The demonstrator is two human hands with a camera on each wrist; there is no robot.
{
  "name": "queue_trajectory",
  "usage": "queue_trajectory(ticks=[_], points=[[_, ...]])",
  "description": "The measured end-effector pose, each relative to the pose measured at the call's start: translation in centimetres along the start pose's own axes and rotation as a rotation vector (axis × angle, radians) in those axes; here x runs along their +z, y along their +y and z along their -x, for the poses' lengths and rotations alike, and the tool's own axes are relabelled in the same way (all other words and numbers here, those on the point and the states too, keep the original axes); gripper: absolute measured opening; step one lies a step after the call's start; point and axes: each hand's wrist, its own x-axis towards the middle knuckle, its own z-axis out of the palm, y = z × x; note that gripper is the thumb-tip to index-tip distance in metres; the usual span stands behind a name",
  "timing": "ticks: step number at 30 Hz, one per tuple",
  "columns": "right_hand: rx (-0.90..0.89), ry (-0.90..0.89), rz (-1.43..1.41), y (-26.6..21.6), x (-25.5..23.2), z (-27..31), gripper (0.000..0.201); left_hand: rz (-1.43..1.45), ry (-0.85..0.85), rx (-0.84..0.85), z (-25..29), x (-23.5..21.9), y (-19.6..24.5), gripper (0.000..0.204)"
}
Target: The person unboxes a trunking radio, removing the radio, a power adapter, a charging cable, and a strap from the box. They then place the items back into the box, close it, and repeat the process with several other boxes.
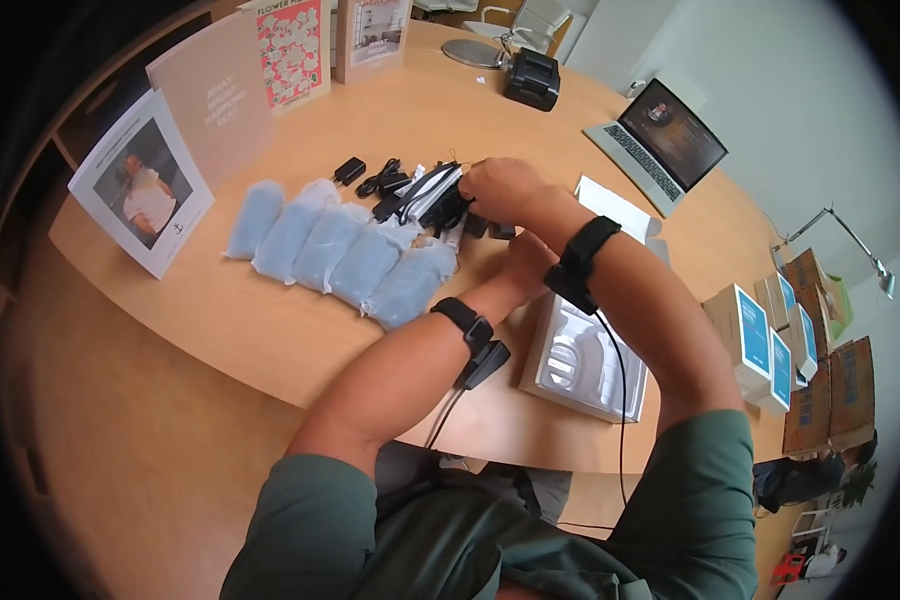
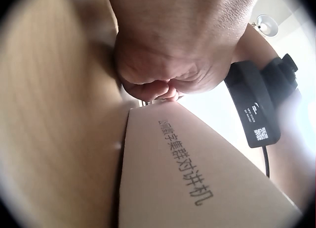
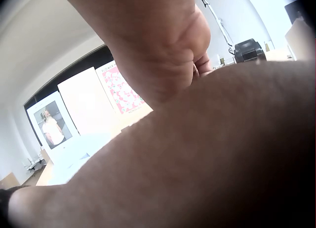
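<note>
Toward the middle of the table in the head view, my right hand [image 1: 505, 190] is beside a pile of black cables and straps [image 1: 435, 200], with its fingertips hidden. My left hand [image 1: 525, 268] lies just below it, behind an open white box [image 1: 590, 365] with a moulded tray. The left wrist view shows the curled fingers of a hand [image 2: 170, 45] at the far end of a white box side with printed characters [image 2: 182, 164]; whether they hold anything is unclear. The right wrist view shows a bent hand [image 3: 158, 50], its grasp hidden. Several wrapped bluish packs [image 1: 335, 250] lie in a row left of the cables.
Upright books and a photo stand [image 1: 150, 190] line the table's left edge. A black adapter [image 1: 350, 170] lies above the packs. Farther back are a black device [image 1: 532, 80] and a laptop [image 1: 660, 145]. White-and-blue boxes [image 1: 745, 335] and a lamp [image 1: 885, 280] stand at the right.
</note>
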Motion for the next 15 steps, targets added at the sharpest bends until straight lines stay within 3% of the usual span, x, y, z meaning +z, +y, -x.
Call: queue_trajectory(ticks=[1, 5, 7, 8, 10, 15], points=[[-0.024, -0.012, -0.030, 0.0, 0.2, -0.3, 0.018, -0.080, -0.134, -0.065, -0.1, -0.3, 0.2, 0.054], [-0.096, 0.033, -0.016, 0.3, 1.2, -0.7, 0.018, -0.096, -0.058, -0.005, 0.1, 0.0, 0.0, 0.053], [-0.093, 0.054, -0.053, 0.5, -0.7, 0.1, 0.018, 0.166, -0.025, -0.120, 0.0, 0.1, -0.2, 0.037], [-0.087, 0.073, -0.091, 0.6, -1.9, 0.8, 0.018, 0.166, -0.032, -0.121, -0.1, 0.2, -0.3, 0.037], [-0.077, 0.100, -0.144, 1.8, -3.5, 2.2, 0.014, 0.212, -0.018, -0.318, -0.4, 0.4, -0.3, 0.027], [0.036, 0.199, -0.318, 5.3, -6.3, 8.3, 0.010, 0.140, 0.003, -0.450, -0.4, 0.7, 1.1, 0.025]])
